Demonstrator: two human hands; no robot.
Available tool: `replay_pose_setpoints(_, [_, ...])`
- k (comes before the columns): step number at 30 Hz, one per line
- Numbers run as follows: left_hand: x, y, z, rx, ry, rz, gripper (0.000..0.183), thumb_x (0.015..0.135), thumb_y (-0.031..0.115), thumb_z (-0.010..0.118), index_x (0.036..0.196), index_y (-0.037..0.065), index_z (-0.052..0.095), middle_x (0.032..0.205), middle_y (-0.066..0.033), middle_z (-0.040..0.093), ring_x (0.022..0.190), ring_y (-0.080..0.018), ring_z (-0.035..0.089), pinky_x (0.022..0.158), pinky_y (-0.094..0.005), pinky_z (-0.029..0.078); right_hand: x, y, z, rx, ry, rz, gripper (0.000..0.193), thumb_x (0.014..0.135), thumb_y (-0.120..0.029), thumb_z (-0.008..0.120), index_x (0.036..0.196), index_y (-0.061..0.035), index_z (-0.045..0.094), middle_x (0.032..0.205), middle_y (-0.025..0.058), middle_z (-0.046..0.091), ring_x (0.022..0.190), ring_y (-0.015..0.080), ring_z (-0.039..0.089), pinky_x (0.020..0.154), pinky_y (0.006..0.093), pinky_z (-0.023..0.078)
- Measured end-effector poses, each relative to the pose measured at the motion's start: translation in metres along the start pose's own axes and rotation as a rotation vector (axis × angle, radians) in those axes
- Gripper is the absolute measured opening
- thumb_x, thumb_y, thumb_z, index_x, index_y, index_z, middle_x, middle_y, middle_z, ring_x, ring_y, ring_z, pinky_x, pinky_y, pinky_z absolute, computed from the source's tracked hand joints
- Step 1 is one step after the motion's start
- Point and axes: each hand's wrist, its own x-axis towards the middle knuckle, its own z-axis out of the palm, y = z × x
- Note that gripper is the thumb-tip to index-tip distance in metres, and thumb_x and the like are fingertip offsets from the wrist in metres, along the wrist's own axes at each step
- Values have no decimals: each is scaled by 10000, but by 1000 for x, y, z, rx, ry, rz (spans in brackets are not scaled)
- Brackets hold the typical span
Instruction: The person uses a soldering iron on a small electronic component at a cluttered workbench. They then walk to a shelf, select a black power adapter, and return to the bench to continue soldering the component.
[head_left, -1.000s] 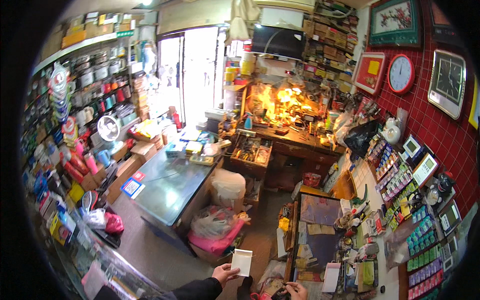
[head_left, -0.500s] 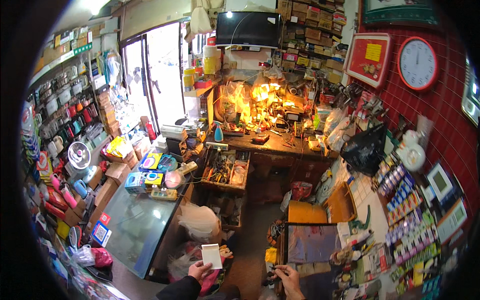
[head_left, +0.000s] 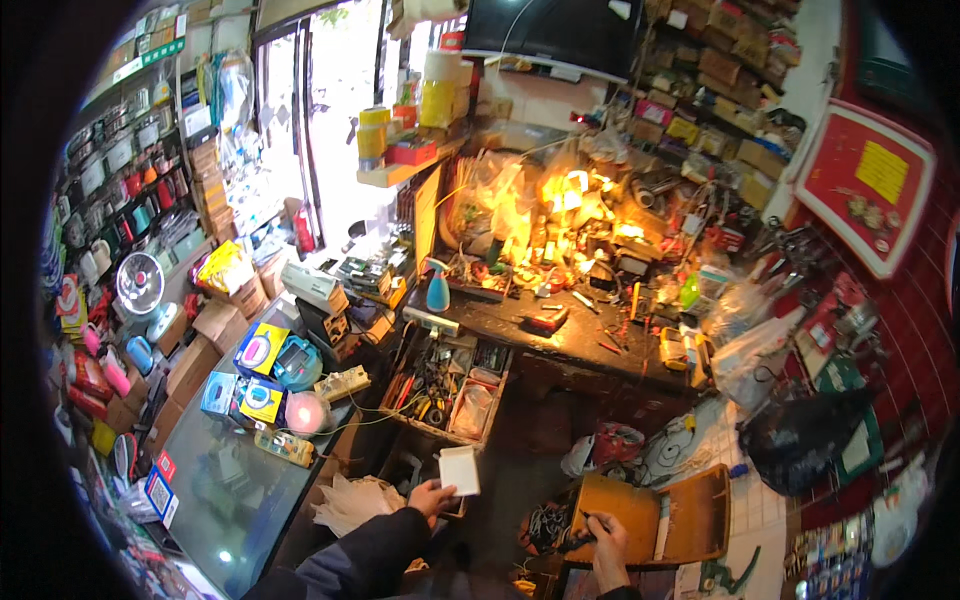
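Note:
My left hand (head_left: 431, 498) holds a small flat white rectangular piece (head_left: 460, 471), like a thin box or a pad, by its lower left edge. Behind it is the open drawer (head_left: 492, 432) of tools. Fingers bent together, my right hand (head_left: 608, 545) grips something small and dark, too small to name. It is just in front of the wooden chair (head_left: 605, 497), beside a bundle of dark cables (head_left: 543, 528). The two hands are well apart.
A lit, cluttered workbench (head_left: 480, 318) stands ahead, with a blue spray bottle (head_left: 438, 288) on it. To the left is a glass-topped counter (head_left: 225, 490) bearing small boxes. A black plastic bag (head_left: 805, 440) and a green clamp-like tool (head_left: 735, 575) are at the right.
My view has tilted and moved toward the workbench. My left hand still holds the white piece, its arm reaching further into view. My right hand has stayed closed.

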Motion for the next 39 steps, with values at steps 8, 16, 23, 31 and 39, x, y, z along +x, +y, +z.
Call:
replay_pose_setpoints(8, [139,82,84,-91,112,18,522,978,6,760,1442,-10,521,1297,-173,678,1027,-271,743,870,-401,639,162,-78,87,-1,-235,43,189,1046,-62,694,1201,45,684,1067,157,731,888,197,700,829,369,613])
replay_pose_setpoints(16, [330,153,219,-145,140,142,499,997,14,732,1449,-47,528,1226,-140,699,1033,-234,736,856,-365,619,383,-150,122,-62,-347,93,185,1040,-63,701,1187,49,711,1063,149,750,882,191,705,827,353,600])
replay_pose_setpoints(23, [487,235,312,-103,121,302,416,1037,82,701,1410,-60,584,1286,-137,707,1120,-224,710,970,-378,579,524,-219,150,-66,-460,114,168,1020,-10,689,1157,87,696,1000,145,748,849,167,684,829,334,576])
replay_pose_setpoints(31, [436,223,353,-160,-64,31,469,1090,345,649,1427,25,586,1299,-177,716,1154,-291,718,1011,-439,595,598,-248,217,242,-603,216,186,1061,-76,683,1230,-1,666,1077,97,730,927,152,671,920,344,579])
replay_pose_setpoints(39, [357,219,351,-618,-120,-99,534,1098,541,568,1348,80,667,1283,-102,740,1196,-239,688,993,-449,560,574,-214,291,51,-878,347,162,1060,-48,666,1212,7,662,1116,112,757,983,157,694,932,311,555])
